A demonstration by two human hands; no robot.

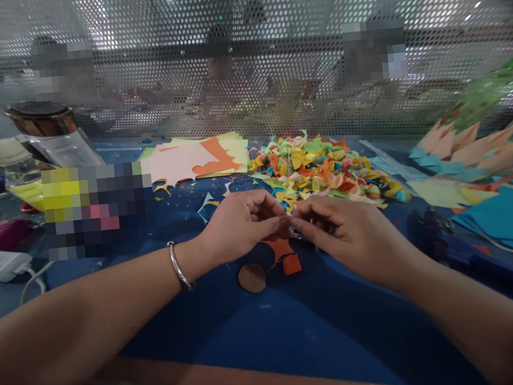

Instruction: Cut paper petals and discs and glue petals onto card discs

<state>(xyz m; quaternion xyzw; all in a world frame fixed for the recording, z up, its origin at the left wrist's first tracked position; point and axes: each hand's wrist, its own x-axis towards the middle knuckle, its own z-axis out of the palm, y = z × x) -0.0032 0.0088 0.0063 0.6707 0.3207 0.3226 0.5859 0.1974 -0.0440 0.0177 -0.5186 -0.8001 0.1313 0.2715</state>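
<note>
My left hand (245, 224), with a silver bracelet at the wrist, is closed in a pinch at the middle of the table. Thumb to thumb with it, my right hand (336, 224) pinches too. Whatever small thing lies between the fingertips is too hidden to name. Just below the fingers are an orange paper scrap with curved cut edges (280, 248) and a small orange paper square (292, 264). A round brown disc (251, 278) lies left of the square. Beyond my hands spreads a heap of small curled, multicoloured paper pieces (317, 165).
Cut paper sheets (176, 158) lie at the back. Blue paper (508, 222) and spiky folded paper (461, 148) are on the right. A glass bottle (64, 144) and a white charger (0, 265) stand left. Behind rises a perforated metal screen (161, 99), with people beyond it.
</note>
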